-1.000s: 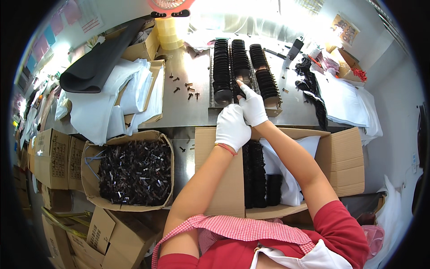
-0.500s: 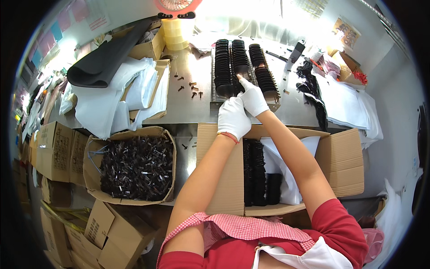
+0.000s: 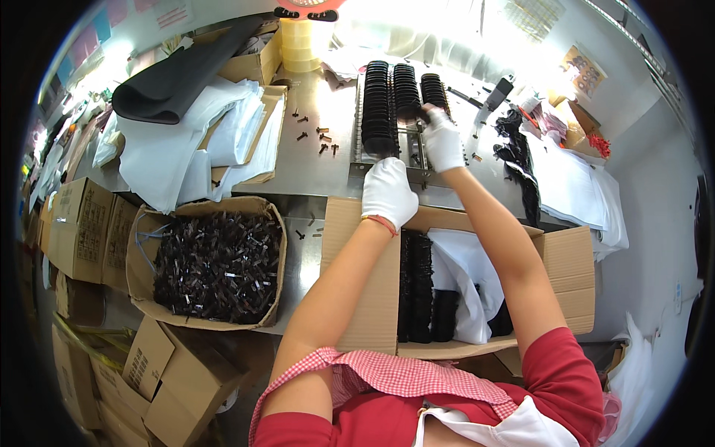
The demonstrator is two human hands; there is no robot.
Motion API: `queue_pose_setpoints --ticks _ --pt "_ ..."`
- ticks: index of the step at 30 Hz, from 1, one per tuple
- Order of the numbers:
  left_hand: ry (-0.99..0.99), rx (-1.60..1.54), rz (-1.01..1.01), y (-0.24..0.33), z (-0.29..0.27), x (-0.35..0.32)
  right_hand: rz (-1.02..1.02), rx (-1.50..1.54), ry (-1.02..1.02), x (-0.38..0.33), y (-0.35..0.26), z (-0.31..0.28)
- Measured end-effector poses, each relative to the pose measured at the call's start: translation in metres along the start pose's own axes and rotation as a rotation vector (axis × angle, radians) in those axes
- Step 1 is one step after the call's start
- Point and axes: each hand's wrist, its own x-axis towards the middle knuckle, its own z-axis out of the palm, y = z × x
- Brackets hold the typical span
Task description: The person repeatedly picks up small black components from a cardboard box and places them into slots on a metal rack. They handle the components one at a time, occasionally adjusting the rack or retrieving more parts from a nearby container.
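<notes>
Black discs [image 3: 377, 104] stand packed on edge in three rows on a metal rack [image 3: 361, 168] just beyond the left hand [image 3: 389, 195], the left and middle rows running away to the left of the right hand [image 3: 444, 141] and the third showing beyond it. Both hands wear white gloves and are well apart from each other. The left one is at the near end of the left row, its fingertips by the last disc; I cannot tell whether they close on anything. The right one is over the right part of the rack, fingers bent near the near end of the middle row; blur hides whether they grip a disc. A red band [image 3: 381, 223] circles the left wrist. To the left of the left hand, small brownish pieces [image 3: 302, 136] lie loose on the metal table [image 3: 320, 164]; farther left are white sheets [image 3: 171, 149] and a folded black sheet [image 3: 160, 97]. Nearer the body and left of that hand, a cardboard box [image 3: 143, 287] holds a heap of small dark parts [image 3: 216, 264]. Below the right hand, an open carton [image 3: 570, 279] contains black bundles [image 3: 421, 287] and white sheeting [image 3: 468, 313]. Right of that hand lie a black bunch [image 3: 525, 175] and more white sheets [image 3: 570, 179].
</notes>
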Motion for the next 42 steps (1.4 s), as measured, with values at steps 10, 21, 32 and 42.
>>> queue_pose_setpoints --ticks 10,21,32,42 --pt "0.249 -2.159 -0.804 0.026 -0.002 -0.004 -0.242 0.301 -0.775 -0.015 -0.078 -0.082" --pt "-0.235 -0.227 -0.280 0.006 0.029 0.026 0.675 1.223 -0.718 0.066 0.020 0.041" --pt "-0.203 -0.316 -0.198 0.006 0.030 0.019 -0.559 -0.224 -0.237 0.040 0.015 0.062" --pt "0.149 -2.184 -0.736 0.032 0.003 0.029 -0.245 0.191 -0.846 0.015 -0.062 -0.067"
